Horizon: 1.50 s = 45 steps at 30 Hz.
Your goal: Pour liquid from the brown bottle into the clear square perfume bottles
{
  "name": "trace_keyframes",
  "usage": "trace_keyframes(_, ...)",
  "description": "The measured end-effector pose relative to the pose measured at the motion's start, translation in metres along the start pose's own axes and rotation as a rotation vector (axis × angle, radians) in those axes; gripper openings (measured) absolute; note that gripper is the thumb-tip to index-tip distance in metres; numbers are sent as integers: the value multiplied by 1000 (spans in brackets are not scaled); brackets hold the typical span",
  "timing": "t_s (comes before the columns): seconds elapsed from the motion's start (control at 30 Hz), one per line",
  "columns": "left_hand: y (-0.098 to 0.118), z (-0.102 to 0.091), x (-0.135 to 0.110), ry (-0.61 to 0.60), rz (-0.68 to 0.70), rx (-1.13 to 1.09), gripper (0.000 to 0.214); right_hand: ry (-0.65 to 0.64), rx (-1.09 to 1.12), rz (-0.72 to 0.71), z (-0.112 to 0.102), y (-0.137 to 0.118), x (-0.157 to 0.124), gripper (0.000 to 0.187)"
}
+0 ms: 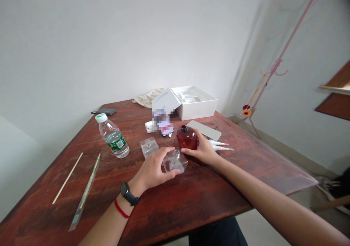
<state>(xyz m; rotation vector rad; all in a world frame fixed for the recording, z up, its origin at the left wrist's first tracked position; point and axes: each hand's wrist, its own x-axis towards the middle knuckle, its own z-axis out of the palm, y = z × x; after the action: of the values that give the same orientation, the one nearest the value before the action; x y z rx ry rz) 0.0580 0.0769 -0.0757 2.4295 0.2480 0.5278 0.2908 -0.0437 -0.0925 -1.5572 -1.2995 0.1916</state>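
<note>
My left hand (154,168) is wrapped around a clear square bottle (178,164) with an uncapped threaded neck, its thumb and fingers on the sides. In my right hand (203,149) is a rounded amber bottle (186,138), also uncapped, gripped from its right side. Both bottles stand upright, close together, on the dark red wooden table. A second clear square bottle (149,148) stands just beyond my left hand. White pump tops (217,145) with thin tips lie to the right of my right hand.
A water bottle (113,136) stands at left, near a bare chopstick (67,178) and wrapped chopsticks (86,191). Behind are a white open box (197,109), a phone (165,127), a white earbud case (149,127), a flat grey-white piece (205,130), a cloth (147,98) and a grey pouch-like block (106,111).
</note>
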Motion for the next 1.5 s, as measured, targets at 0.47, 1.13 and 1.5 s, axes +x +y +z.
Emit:
trace_keyframes(0.47, -1, -2, 0, -3, -3, -16, 67, -4, -1, -2, 0, -1, -1, 85)
trace_keyframes(1.13, -2, 0, 0, -6, 0, 6, 67, -5, -23, 0, -1, -3, 0, 83)
trace_keyframes(1.5, -3, 1, 0, -8, -1, 1, 68, -13, -34, -3, -1, -3, 0, 82)
